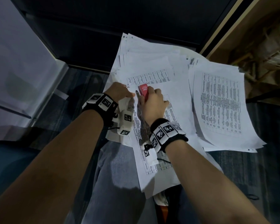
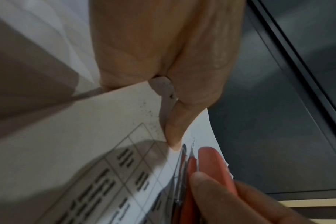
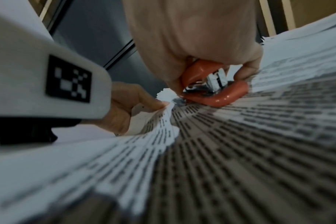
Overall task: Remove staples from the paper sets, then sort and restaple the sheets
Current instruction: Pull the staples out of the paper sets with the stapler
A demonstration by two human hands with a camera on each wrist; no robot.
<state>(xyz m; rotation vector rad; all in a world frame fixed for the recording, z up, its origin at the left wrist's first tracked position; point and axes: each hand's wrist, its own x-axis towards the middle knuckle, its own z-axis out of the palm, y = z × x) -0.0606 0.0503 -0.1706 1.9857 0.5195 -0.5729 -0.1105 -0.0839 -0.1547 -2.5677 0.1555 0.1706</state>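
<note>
While my right hand is gripping the red stapler, fingers curled round its body, I am holding its nose at the far-left corner of the paper set lying across my lap, and my left hand is pinching that same corner, thumb on top of the sheets, just beside the stapler's tip. I am judging that I am somewhere in the middle of the job: this corner looks ragged and pricked with small holes in the left wrist view, which suggests an old staple is already out, but I cannot tell whether a new one is going in or the metal tip is prying. Loose sheets are spreading in a fan at the far side and another stack is lying to the right, so plenty of sorting and restapling is probably remaining. As for direction, the stapler's long axis is running near-to-far, tilted a little left, nose pointing away from me, while the set's long edge is running from my knees toward the far side.
</note>
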